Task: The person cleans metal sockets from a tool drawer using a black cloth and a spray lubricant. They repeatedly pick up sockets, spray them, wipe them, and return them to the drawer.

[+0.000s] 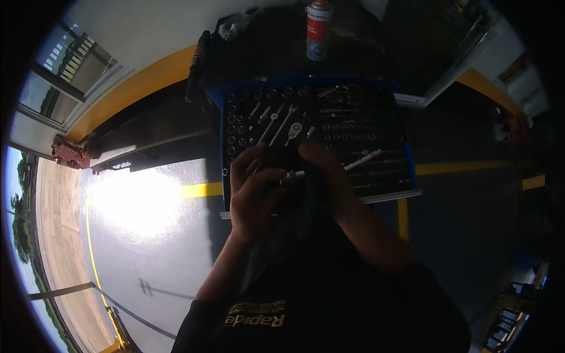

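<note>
2 hands (253, 197) (331, 170) over tools (295, 129), gold-lettered shirt (329, 300), red-labelled can (318, 32)

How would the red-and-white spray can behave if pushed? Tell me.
The spray can is tall and narrow on the dark cabinet top, so a high push would probably tip it. Its rounded body suggests it could roll once down. It looks rigid, so it likely won't flop; its fill, hence weight, can't be seen.

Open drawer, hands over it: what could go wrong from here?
Left hand and right hand are in shadow over the drawer; a dropped part might get lost among the sockets.

The can stands upright on the cabinet; a hard bump might topple it.
</note>
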### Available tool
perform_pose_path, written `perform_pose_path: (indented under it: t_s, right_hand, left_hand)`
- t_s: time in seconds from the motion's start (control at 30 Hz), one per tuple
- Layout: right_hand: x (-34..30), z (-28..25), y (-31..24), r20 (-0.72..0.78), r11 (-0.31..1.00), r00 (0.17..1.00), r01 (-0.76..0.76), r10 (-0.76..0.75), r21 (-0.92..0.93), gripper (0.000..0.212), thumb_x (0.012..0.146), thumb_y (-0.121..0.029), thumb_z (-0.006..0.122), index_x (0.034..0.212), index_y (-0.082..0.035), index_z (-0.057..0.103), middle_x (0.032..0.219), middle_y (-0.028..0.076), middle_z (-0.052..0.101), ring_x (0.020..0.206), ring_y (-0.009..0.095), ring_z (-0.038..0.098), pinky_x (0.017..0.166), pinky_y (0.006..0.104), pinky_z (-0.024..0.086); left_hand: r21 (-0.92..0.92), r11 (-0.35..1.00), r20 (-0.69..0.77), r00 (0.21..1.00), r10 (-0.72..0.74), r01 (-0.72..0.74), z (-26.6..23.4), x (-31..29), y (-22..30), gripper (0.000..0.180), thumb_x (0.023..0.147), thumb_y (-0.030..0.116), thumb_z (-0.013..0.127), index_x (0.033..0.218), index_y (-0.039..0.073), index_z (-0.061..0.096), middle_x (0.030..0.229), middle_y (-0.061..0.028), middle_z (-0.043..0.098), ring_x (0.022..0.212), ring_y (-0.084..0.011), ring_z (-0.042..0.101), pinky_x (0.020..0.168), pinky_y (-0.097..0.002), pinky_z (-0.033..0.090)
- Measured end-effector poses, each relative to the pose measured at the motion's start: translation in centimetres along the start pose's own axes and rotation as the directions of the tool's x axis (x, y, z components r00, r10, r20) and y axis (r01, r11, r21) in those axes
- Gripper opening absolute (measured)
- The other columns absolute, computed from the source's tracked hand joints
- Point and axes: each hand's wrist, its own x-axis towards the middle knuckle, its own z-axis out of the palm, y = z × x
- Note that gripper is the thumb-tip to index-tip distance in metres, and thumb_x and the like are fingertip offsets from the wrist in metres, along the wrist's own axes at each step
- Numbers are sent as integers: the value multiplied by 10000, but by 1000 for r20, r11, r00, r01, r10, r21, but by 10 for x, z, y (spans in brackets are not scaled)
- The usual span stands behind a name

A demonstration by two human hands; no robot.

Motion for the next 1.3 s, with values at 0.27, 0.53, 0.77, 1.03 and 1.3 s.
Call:
perform_pose_path:
  t_s: [0.27,0.53,0.77,1.03,1.3]
  right_hand:
    - [-11,2,-8,71,944,975,-221,210,246,331,1094,-258,623,1364,-67,619,1211,48,666,1076,125,651,964,327,534]
    - [-32,-33,-40,60,668,944,273,-324,-692,324,1024,-125,700,1339,-73,645,1188,61,657,1071,142,642,937,327,546]
    - [-26,-24,-39,282,506,909,406,-307,-761,256,997,-129,777,1238,-65,719,1132,83,717,1018,236,739,881,361,586]
    - [-33,-33,-35,213,743,960,277,-183,-609,258,981,-143,799,1212,-51,731,1079,68,748,1022,182,735,871,320,576]
    - [-38,-11,-37,155,851,986,135,-64,-507,240,950,-129,790,1165,-58,710,1045,69,749,955,168,736,820,317,582]
  left_hand:
    - [-232,920,117,948,-297,317,3,-7,11,223,929,-52,779,1136,9,723,1376,-165,632,1183,-248,717,975,-354,620]
    - [-240,887,116,918,-379,396,7,-5,16,335,932,-55,713,1256,-3,649,1321,-108,649,1177,-194,688,973,-313,577]
    - [-329,783,321,842,-433,528,4,3,18,337,951,29,751,1276,34,662,1325,-84,662,1214,-160,656,1019,-312,542]
    - [-720,-31,603,603,-522,693,-18,1,29,538,1037,172,655,1536,46,500,1440,-150,608,1241,-249,666,1064,-383,543]
    - [-779,47,562,729,-390,626,-11,-24,2,599,1064,241,638,1572,-17,452,1374,-158,667,1206,-235,696,990,-380,599]
